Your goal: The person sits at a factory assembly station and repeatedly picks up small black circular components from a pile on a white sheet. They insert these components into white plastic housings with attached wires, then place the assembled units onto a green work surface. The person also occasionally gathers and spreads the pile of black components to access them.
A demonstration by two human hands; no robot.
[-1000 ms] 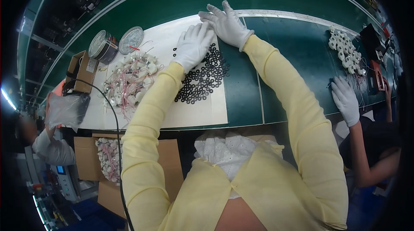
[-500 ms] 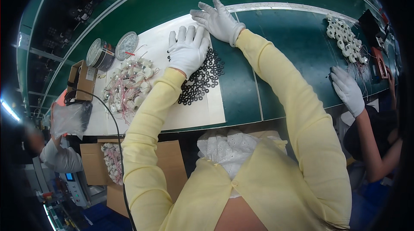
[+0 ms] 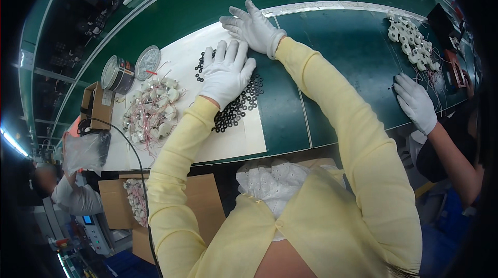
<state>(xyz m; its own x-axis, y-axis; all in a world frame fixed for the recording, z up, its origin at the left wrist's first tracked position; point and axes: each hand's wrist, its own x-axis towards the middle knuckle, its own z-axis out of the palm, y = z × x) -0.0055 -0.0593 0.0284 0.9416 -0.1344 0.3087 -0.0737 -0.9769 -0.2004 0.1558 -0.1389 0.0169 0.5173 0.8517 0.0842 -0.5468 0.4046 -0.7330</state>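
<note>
Small black rings (image 3: 236, 110) lie spread over a white sheet (image 3: 207, 146) on the green table. My left hand (image 3: 223, 75), in a white glove, rests flat on top of them with its fingers spread, covering part of the pile. Some rings show beyond its fingertips and others around its wrist. Just beyond, my right hand (image 3: 257, 30), also gloved in white, stands on its edge at the sheet's far corner, fingers stretched out and holding nothing. Left of my left forearm is a heap of white round parts with red wires (image 3: 153, 109).
A round tin (image 3: 118, 75), its lid (image 3: 148, 62) and a small cardboard box (image 3: 96, 99) stand at the left. A black cable (image 3: 136, 148) hangs over the table edge above an open carton (image 3: 199, 195). At the right is a co-worker's gloved hand (image 3: 415, 102) near white wired parts (image 3: 412, 44).
My left hand has slid slightly nearer over the rings, and more of them show beyond its fingertips. My right hand has shifted a little left and nearer.
</note>
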